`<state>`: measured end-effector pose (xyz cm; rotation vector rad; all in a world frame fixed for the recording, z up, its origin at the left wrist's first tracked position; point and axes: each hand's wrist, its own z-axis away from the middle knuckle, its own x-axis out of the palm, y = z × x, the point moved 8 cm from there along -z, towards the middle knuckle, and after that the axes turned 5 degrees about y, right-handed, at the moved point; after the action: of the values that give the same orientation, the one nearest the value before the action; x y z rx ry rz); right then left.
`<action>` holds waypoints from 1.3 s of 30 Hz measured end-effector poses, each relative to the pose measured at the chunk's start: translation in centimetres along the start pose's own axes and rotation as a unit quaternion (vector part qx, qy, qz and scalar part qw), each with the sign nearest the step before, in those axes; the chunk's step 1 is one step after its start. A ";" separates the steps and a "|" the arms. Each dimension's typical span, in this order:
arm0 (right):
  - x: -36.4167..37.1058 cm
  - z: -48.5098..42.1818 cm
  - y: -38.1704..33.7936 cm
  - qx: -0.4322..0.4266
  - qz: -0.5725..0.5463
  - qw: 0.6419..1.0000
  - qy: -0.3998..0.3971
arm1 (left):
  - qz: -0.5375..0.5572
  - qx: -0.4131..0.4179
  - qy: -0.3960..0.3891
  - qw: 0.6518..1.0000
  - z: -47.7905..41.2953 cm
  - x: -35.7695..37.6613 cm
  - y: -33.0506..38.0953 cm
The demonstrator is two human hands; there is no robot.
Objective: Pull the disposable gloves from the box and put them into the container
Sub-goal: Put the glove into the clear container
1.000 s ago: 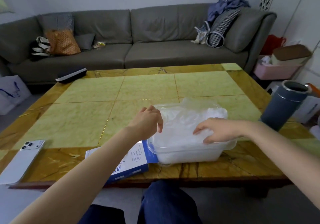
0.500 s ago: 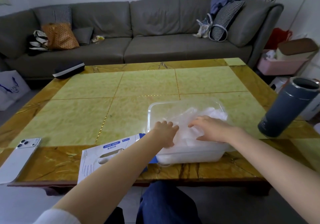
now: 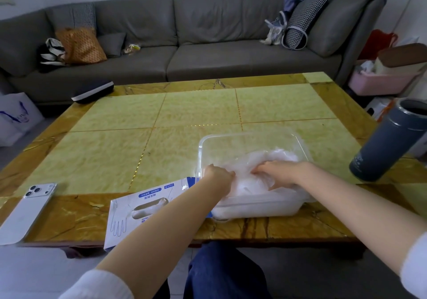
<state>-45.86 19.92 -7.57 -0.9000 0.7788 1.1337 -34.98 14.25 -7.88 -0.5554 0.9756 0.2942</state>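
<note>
1. The left hand (image 3: pixel 218 175), fingers curled, sinks into crumpled translucent plastic gloves (image 3: pixel 280 156), grip unclear; the right hand (image 3: pixel 279 173) presses them flat-palmed.
2. The gloves heap inside a clear rectangular plastic container (image 3: pixel 231 138).
3. A white-blue cardboard box (image 3: pixel 143 204) lies just beside it on the green marble bench (image 3: pixel 184 113).

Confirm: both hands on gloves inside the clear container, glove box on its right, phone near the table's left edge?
No. Head view shows the glove box left of the container, not right. The left hand and right hand are on the gloves inside it; the phone lies near the left edge of the table.
</note>
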 end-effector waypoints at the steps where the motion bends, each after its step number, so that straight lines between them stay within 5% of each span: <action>1: -0.2 0.1 -0.1 0.000 0.012 1.000 0.006 | 0.004 -0.001 -0.002 1.000 0.1 0.0 0.0; 7: -2.6 1.7 -0.9 0.009 0.012 0.999 0.037 | 0.017 0.037 0.028 0.999 1.3 -1.8 -0.5; 11: -7.0 4.1 -4.6 -0.011 0.075 0.985 0.155 | 0.132 0.032 0.130 0.982 3.2 -4.9 -2.2; 15: -9.6 6.5 -11.0 -0.121 0.003 0.926 0.358 | 0.215 -0.011 0.355 0.910 8.4 -6.6 -6.4; 18: -9.0 7.3 -15.7 -0.212 -0.023 0.881 0.423 | 0.236 -0.094 0.364 0.896 11.3 -2.3 -10.3; 24: -4.5 4.4 -23.9 -0.275 -0.053 0.886 0.371 | 0.266 -0.239 0.217 0.908 14.4 9.4 -14.7; 30: 4.1 -1.6 -26.5 -0.175 -0.085 0.962 0.194 | 0.354 -0.252 0.242 0.867 16.1 13.2 -14.4; 39: 5.6 -3.8 -25.1 -0.056 -0.174 0.940 0.288 | 0.406 -0.252 0.290 0.829 16.5 14.7 -14.4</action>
<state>-20.48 14.60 -9.29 -1.4361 0.9804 0.6023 -8.75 11.61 -8.64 -0.6998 1.7303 1.2313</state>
